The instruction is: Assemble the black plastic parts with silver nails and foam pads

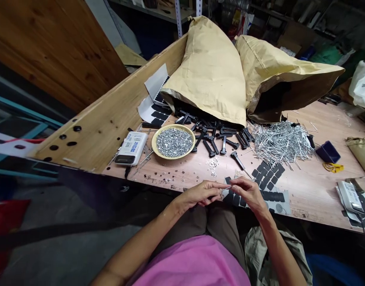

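My left hand (202, 193) and my right hand (248, 192) meet just over the table's front edge. Between their fingertips runs a thin metal pin (226, 188), pinched from both sides. Something dark shows beneath the curled fingers of my left hand, too hidden to name. Just beyond my hands lie a black plastic part (237, 160) with a metal pin beside it and a small scatter of washers (212, 163). Sheets with black adhesive pads (272, 196) lie beside and partly behind my right hand. A pile of metal pins (282, 143) spreads farther right.
A yellow bowl (155, 153) of small metal pieces stands left, near a white power bank (131, 147). Black plastic parts (212, 139) spill from a large paper sack (212, 71). A second sack (268, 59), a blue box (328, 152) and a wooden side board (111, 115) border the work area.
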{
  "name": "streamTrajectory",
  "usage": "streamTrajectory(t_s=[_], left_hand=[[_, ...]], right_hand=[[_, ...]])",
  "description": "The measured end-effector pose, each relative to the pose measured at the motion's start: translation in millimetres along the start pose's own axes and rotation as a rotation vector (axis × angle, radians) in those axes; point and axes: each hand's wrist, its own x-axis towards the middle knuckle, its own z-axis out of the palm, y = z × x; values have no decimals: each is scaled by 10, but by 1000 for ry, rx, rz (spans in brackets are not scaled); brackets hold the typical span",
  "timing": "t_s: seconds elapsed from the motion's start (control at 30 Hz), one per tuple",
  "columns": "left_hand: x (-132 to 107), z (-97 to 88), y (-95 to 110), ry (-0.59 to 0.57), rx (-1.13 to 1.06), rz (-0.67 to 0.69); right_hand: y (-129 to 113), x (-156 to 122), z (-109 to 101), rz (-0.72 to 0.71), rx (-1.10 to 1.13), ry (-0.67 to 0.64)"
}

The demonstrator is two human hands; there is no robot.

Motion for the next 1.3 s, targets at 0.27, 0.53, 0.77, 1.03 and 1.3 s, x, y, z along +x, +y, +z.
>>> streamTrajectory(t_s=[0.27,0.53,0.77,1.03,1.3], left_hand=[[49,25,-75,6,164,176],[136,176,-215,373,737,594],[185,309,-274,523,892,575],[355,443,-152,382,-268,327],[498,649,-157,311,-206,368]], right_hand=[[-152,-66,10,-260,-299,-74],[-94,-128,117,-451,-720,52],[-36,-67,182,18,-767,85],[-124,-317,218,322,-309,238],[3,-705,320,482,320,190]])
